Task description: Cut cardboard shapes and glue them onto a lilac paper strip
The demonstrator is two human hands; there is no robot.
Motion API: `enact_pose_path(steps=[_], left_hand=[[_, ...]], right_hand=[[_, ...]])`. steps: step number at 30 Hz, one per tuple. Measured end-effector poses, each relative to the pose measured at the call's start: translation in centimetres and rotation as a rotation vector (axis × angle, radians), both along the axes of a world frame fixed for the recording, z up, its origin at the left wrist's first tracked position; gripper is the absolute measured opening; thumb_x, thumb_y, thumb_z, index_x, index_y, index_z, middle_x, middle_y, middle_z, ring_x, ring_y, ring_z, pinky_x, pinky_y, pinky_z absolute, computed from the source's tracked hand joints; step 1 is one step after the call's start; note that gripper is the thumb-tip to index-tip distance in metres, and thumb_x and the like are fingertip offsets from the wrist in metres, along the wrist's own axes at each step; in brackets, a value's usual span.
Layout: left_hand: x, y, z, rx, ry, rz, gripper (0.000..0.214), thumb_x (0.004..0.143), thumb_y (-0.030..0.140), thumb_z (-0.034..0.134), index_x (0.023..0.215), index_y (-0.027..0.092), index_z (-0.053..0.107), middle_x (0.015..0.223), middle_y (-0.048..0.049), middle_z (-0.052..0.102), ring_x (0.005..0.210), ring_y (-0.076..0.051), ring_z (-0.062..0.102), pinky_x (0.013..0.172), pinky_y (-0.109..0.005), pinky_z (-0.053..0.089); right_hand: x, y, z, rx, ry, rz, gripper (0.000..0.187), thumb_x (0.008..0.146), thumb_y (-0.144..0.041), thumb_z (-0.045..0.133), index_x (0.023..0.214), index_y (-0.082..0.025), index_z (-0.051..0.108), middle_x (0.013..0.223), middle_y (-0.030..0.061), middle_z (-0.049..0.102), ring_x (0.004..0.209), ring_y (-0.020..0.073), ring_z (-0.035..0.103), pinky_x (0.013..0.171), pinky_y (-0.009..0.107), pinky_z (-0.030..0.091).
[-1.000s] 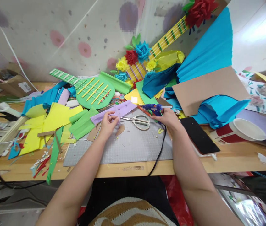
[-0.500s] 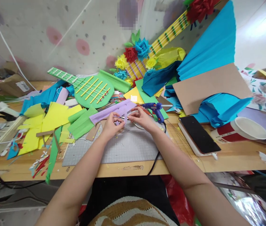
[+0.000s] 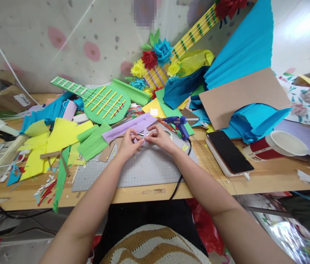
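A narrow strip of purple crepe paper (image 3: 145,131) is pinched between my two hands above the grey cutting mat (image 3: 155,168). My left hand (image 3: 130,143) is closed on its lower left part, thumb against fingertips. My right hand (image 3: 159,138) pinches the strip from the other side, fingertips close to the left ones. Just behind the hands lies a larger folded piece of purple crepe paper (image 3: 122,128). Scissors seem to lie behind the fingers, mostly hidden. To the right of my right hand, a blue glue gun (image 3: 181,124) rests on its side.
A green paper lute (image 3: 107,104) and a flower-covered yellow paper guitar (image 3: 157,75) are at the back. Yellow paper sheets (image 3: 61,135) and scraps cover the left. A phone (image 3: 230,152), a paper cup (image 3: 276,146) and brown cardboard (image 3: 243,99) are on the right. The glue gun's black cord (image 3: 181,176) crosses the mat.
My hands have drawn closer together, and the fingertips now nearly meet at the purple strip. The whole view has shifted slightly.
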State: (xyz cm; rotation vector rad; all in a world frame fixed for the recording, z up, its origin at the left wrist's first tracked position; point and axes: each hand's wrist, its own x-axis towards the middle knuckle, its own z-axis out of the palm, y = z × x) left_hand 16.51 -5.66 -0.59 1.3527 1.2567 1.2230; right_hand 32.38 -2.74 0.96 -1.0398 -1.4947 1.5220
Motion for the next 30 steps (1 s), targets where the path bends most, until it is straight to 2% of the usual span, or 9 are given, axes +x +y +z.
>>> enact_pose_path(steps=[3,8,14,17,20,25,30], left_hand=[[0.07,0.01,0.19,-0.017,-0.049,-0.002,0.044,0.059,0.029,0.071,0.084,0.021,0.036,0.061,0.0068,0.060,0.049,-0.007,0.051,0.052,-0.020,0.036],[0.21,-0.07,0.60,-0.031,-0.123,-0.020,0.047,0.056,0.031,0.073,0.083,0.021,0.036,0.059,0.0070,0.060,0.051,-0.008,0.053,0.056,-0.022,0.039],[0.35,-0.10,0.77,-0.046,-0.175,-0.058,0.047,0.056,0.032,0.073,0.083,0.021,0.035,0.059,0.0078,0.059,0.051,-0.008,0.053,0.057,-0.022,0.041],[0.44,-0.13,0.79,-0.070,-0.186,-0.066,0.049,0.055,0.033,0.074,0.082,0.021,0.035,0.058,0.0077,0.058,0.051,-0.008,0.053,0.057,-0.022,0.040],[0.47,-0.15,0.70,-0.075,-0.174,-0.077,0.049,0.055,0.031,0.074,0.082,0.021,0.035,0.057,0.0079,0.057,0.051,-0.008,0.052,0.057,-0.022,0.039],[0.37,-0.08,0.54,-0.050,-0.209,-0.093,0.045,0.057,0.030,0.073,0.081,0.021,0.036,0.059,0.0077,0.057,0.053,-0.008,0.053,0.059,-0.022,0.041],[0.36,-0.32,0.93,-0.024,-0.203,-0.100,0.042,0.058,0.028,0.072,0.081,0.020,0.038,0.058,0.0074,0.056,0.054,-0.008,0.052,0.060,-0.022,0.040]], right_hand=[[0.04,-0.21,0.13,0.010,0.001,-0.003,0.046,0.059,-0.038,0.069,0.086,-0.022,0.035,0.056,-0.0103,0.055,0.050,0.0082,0.052,0.052,0.022,0.041],[0.08,-0.35,0.26,0.015,-0.039,0.015,0.040,0.068,-0.046,0.062,0.089,-0.021,0.038,0.057,-0.0084,0.055,0.052,0.0083,0.053,0.056,0.023,0.043],[0.03,-0.04,0.04,0.086,0.033,0.032,0.043,0.060,-0.040,0.068,0.084,-0.022,0.037,0.057,-0.0102,0.052,0.052,0.0078,0.051,0.056,0.022,0.040],[0.04,0.19,-0.08,0.073,0.029,0.034,0.039,0.066,-0.048,0.062,0.083,-0.023,0.037,0.056,-0.0085,0.053,0.052,0.0094,0.052,0.055,0.024,0.041],[0.08,0.38,-0.35,0.113,-0.037,0.026,0.034,0.074,-0.054,0.051,0.083,-0.023,0.039,0.056,-0.0064,0.054,0.051,0.0111,0.052,0.053,0.024,0.040],[0.40,0.42,-0.50,0.277,-0.245,-0.055,0.032,0.077,-0.054,0.048,0.083,-0.022,0.048,0.059,-0.0042,0.052,0.055,0.0108,0.047,0.055,0.023,0.035],[0.54,0.11,-0.02,0.301,-0.285,0.010,0.038,0.074,-0.054,0.050,0.066,-0.017,0.053,0.059,-0.0030,0.045,0.055,0.0084,0.036,0.053,0.023,0.028]])
